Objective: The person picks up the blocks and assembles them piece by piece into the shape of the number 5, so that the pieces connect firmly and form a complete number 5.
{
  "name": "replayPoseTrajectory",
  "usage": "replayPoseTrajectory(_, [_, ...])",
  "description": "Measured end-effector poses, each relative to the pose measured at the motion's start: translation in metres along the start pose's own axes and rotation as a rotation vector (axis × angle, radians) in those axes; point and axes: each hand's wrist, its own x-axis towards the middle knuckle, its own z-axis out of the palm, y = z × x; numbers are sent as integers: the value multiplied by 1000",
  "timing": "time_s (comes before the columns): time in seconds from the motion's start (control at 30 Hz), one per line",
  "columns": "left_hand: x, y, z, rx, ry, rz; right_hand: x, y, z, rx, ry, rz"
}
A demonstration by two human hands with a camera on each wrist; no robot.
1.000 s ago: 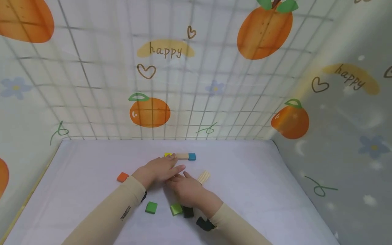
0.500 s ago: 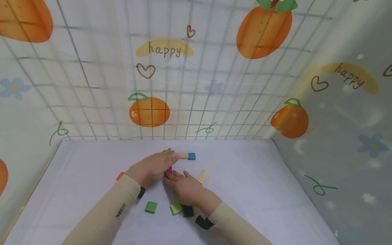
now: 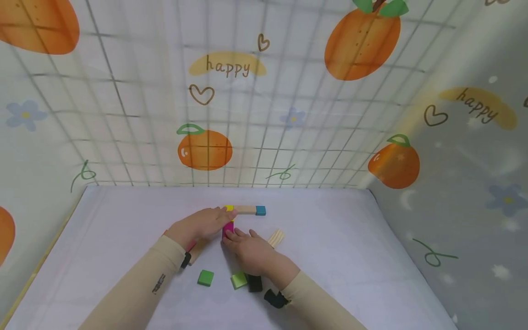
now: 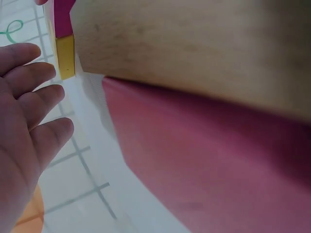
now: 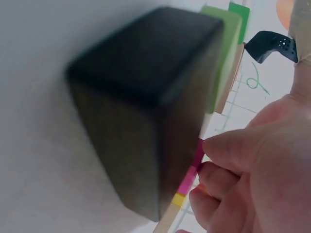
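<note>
Magenta block (image 3: 228, 228) touching near end of yellow block (image 3: 229, 207) — likely light, stiff, smooth; hold by long sides. Left grip (image 3: 200, 224) spread loosely by yellow block; right grip (image 3: 255, 251) relaxed, unclenched, touching magenta block.

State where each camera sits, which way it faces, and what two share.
Head: worn on the head, facing forward and down at tabletop and patterned backdrop; left hand, right hand and both sleeves show.
Left wrist: on that wrist, facing past a wooden block and reddish block; the left hand's fingers show at left.
Right wrist: on that wrist, facing past a black block; the right hand shows at right, a sleeve above.
Shared: both wrist views include the magenta block and yellow block.
</note>
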Motion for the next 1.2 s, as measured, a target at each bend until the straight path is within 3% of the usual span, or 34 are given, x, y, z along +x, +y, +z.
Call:
replayPoseTrajectory(0.97, [2,-3,5,-13,-2,-20,1,3,2,48,-8,12])
replayPoseTrajectory(1.2, [2,-1,4,22,6,19,0,4,3,54,14,12])
